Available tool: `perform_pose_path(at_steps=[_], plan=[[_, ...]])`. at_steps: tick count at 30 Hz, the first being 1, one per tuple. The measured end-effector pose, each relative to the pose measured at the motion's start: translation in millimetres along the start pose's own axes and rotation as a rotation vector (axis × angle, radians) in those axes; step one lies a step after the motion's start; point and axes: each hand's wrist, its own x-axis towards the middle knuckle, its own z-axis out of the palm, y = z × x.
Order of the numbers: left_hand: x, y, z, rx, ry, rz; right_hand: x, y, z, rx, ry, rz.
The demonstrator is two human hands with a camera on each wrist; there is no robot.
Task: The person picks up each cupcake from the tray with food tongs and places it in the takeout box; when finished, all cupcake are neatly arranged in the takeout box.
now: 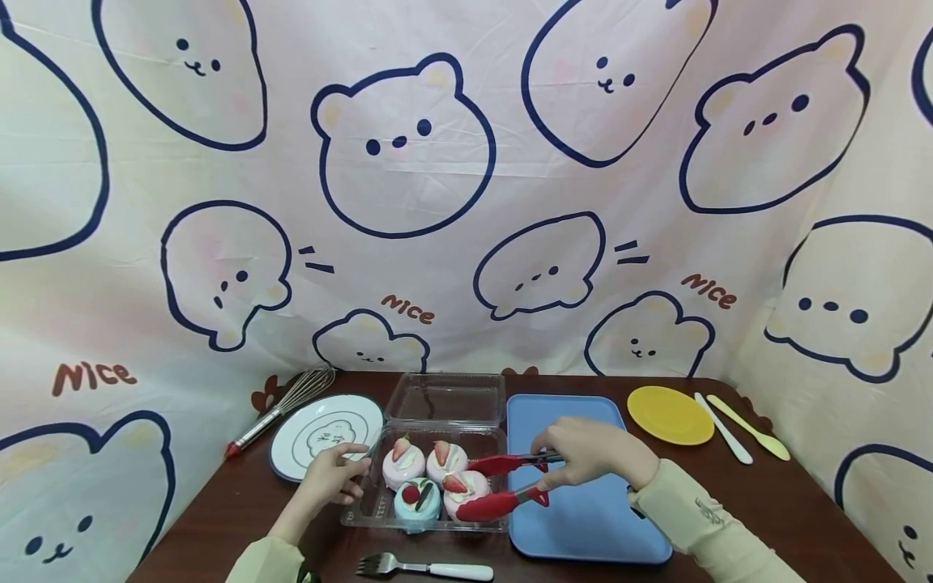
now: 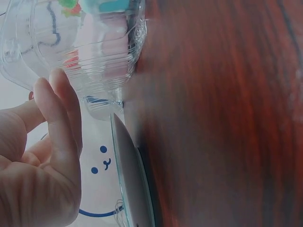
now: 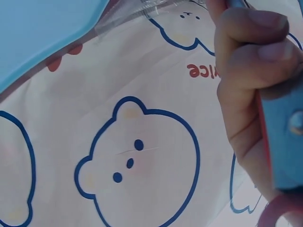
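Note:
My right hand (image 1: pixel 592 450) grips metal tongs with red tips (image 1: pixel 490 507). Spread apart, the tips lie on either side of the front right pink cake (image 1: pixel 465 488), which has a strawberry slice on top. That cake sits in a clear plastic box (image 1: pixel 373 512) with two more pink cakes (image 1: pixel 403 465) and a blue one (image 1: pixel 417 500) bearing a red berry. At the box's left side is my left hand (image 1: pixel 330 483), its extended fingertips (image 2: pixel 57 78) right at the clear wall. In the right wrist view, curled fingers (image 3: pixel 253 71) wrap the tongs' handle.
The box's lid (image 1: pixel 446 398) stands open behind it. A blue tray (image 1: pixel 583 530) lies to the right, beyond it a yellow plate (image 1: pixel 669 414), a white knife and a pale yellow spoon. On the left are a white plate (image 1: pixel 291 433) and a whisk (image 1: pixel 280 409); a fork (image 1: pixel 426 568) lies in front.

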Motion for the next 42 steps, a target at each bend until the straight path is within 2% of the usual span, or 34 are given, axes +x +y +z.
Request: perform_pose_path(at_steps=[9,21,32,42], plan=[[-0.3,1.5,0.0,0.01,0.004,-0.015,10,-11,-9,-0.055,-0.029,0.009],[1.1,0.3,1.2,0.006,-0.004,-0.028,19,-17,-1,-0.125,-0.046,-0.001],[-0.2,1.3,1.4,0.006,-0.016,-0.032,15,-14,1,-0.104,-0.025,-0.006],[-0.8,4.2,0.2,0.011,-0.006,-0.029,5,-5,-6,-0.058,0.002,-0.006]])
